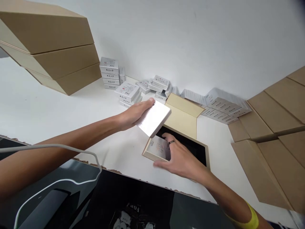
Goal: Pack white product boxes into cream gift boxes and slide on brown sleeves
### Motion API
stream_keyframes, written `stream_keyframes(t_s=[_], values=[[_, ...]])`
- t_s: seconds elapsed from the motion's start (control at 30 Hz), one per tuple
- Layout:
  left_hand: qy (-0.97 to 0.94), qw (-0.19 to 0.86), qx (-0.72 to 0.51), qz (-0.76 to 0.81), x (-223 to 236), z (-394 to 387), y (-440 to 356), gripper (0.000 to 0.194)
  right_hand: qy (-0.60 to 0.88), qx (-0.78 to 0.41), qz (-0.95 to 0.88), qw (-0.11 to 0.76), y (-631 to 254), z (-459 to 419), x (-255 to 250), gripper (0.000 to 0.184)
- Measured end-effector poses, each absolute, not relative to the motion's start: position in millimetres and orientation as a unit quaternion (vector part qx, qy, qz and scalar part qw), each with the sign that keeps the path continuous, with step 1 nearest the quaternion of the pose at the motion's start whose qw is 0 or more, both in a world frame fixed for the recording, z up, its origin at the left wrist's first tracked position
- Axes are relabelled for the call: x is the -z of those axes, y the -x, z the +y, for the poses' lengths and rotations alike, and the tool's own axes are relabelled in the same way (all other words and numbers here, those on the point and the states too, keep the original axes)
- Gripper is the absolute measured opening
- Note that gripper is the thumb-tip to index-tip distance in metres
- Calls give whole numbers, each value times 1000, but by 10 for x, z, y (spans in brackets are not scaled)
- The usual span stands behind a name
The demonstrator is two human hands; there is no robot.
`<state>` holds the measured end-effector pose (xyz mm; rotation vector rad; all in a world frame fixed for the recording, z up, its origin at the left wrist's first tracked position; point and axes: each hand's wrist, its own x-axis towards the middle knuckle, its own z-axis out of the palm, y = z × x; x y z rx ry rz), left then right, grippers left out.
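My left hand [133, 116] is closed around one end of a small white box [154, 118], held tilted above the table. Below it lies an open hinged-lid box [183, 122] with a cream lid folded back and a dark interior. A small printed box [158, 147] sits in the left end of that larger box. My right hand [182, 157], with a dark ring on one finger, is over the larger box beside the printed one. Its thumb and fingers are spread apart, with nothing visibly gripped; some fingertips are hidden.
Stacked small silver boxes [109, 73] and a shorter pile [128, 92] stand at left. More small boxes [224, 103] line the wall. Large brown boxes [64, 47] rise at far left, others [274, 111] at right. A white cable [71, 149] crosses my left forearm.
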<state>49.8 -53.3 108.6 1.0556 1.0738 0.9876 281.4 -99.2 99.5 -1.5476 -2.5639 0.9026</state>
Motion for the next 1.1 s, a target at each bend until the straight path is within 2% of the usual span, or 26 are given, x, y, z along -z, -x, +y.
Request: stream_keyframes(t_s=[0.1,0.2,0.33,0.43,0.57,0.63,0.73,0.8,0.87,0.93,1.0,1.03,1.1], values=[[-607,531,-335,487,-1230,-511,-578,48,533,-218,-817,38,-2752,-1066,-1015,87],[-715,446,-271,464,-1352,-455,-691,43,557,-247,-793,-10,-2719,-1110,-1048,75],[-766,440,-182,431,-1445,-379,-786,46,541,-271,-795,-40,-2804,-1126,-1100,59],[-792,430,-132,412,-1478,-369,-826,43,489,-292,-821,-41,-3029,-1211,-1199,64],[-822,422,-96,370,-1430,-379,-941,41,474,-248,-844,-43,-3437,-1433,-1384,70],[-845,418,-60,329,-1374,-383,-1033,42,470,-222,-854,-16,-3606,-1533,-1451,64],[-886,350,48,301,-1316,-411,-1167,49,476,-160,-861,83,-3797,-1629,-1471,49],[-892,293,118,324,-1327,-450,-1224,54,479,-127,-857,144,-3905,-1671,-1412,39],[-881,289,150,343,-1373,-496,-1249,64,486,-109,-848,183,-3991,-1708,-1282,33],[-879,302,163,330,-1419,-543,-1258,85,495,-74,-841,205,-4036,-1745,-1084,32],[-897,263,183,305,-1434,-587,-1276,106,498,-19,-843,201,-4034,-1778,-850,36],[-910,222,192,293,-1428,-608,-1291,104,496,9,-847,190,-4023,-1790,-735,38],[-929,145,201,276,-1400,-644,-1338,85,500,54,-848,166,-4004,-1801,-547,40]])
